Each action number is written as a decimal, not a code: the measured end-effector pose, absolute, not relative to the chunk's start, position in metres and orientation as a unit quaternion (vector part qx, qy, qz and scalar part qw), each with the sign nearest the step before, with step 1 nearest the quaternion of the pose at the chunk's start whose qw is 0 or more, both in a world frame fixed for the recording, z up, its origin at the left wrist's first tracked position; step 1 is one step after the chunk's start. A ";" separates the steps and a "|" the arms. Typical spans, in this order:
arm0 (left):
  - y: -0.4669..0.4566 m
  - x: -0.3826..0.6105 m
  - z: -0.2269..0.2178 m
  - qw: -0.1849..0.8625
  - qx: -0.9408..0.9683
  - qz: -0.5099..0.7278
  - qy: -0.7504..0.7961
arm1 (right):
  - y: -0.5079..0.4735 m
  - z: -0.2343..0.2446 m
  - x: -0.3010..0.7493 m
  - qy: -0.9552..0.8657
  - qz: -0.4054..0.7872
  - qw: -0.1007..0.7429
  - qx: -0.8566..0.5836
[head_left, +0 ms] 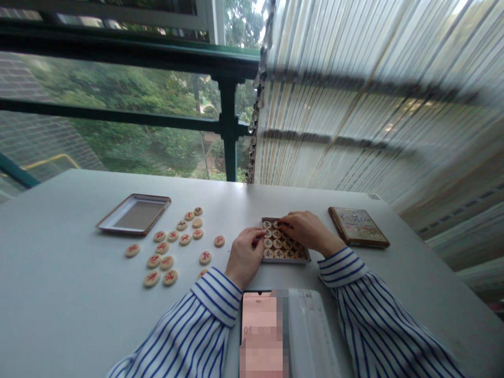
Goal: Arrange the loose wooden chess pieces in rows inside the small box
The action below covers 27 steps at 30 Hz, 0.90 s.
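A shallow box [286,261] of round wooden Chinese chess pieces stands in front of me on the white table, the pieces lying in rows with dark characters up. My left hand [244,254] is at the box's left side, fingers curled and pinched close to the rim; what they grip, if anything, is hidden. From the right, my right hand [309,231] reaches over the box. Its fingertips close on a chess piece [276,224] in the far row, and the hand covers part of that row. Several loose red-marked pieces [170,277] lie scattered to the left.
An open shallow tray-like lid [137,215] lies at the far left. A flat decorated box [359,227] rests on the right. Close to me are a phone [260,315] and a pale, glossy object [313,331]. Beyond the white table [79,315] are a green railing and a curtain.
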<state>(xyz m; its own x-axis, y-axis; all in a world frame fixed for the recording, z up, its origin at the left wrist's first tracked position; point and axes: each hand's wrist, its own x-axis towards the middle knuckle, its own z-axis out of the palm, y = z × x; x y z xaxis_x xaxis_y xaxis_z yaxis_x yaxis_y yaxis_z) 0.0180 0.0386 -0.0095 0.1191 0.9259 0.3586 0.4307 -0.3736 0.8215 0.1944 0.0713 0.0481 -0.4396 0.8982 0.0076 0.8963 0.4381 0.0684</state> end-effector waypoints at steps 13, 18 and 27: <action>0.039 0.017 -0.011 0.267 0.698 0.457 0.482 | 0.071 0.047 0.193 0.851 0.041 0.015 0.524; 0.039 0.017 -0.010 0.262 0.699 0.459 0.482 | 0.072 0.045 0.194 0.852 0.049 0.015 0.520; 0.039 0.018 -0.010 0.260 0.699 0.458 0.484 | 0.071 0.046 0.193 0.851 0.041 0.023 0.522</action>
<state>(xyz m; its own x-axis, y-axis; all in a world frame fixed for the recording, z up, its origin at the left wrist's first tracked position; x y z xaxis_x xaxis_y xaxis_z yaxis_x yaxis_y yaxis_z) 0.0177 0.0392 -0.0098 0.1125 0.9143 0.3890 0.4381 -0.3970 0.8065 0.1931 0.0714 0.0465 -0.4530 0.8915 0.0036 0.8877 0.4507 0.0944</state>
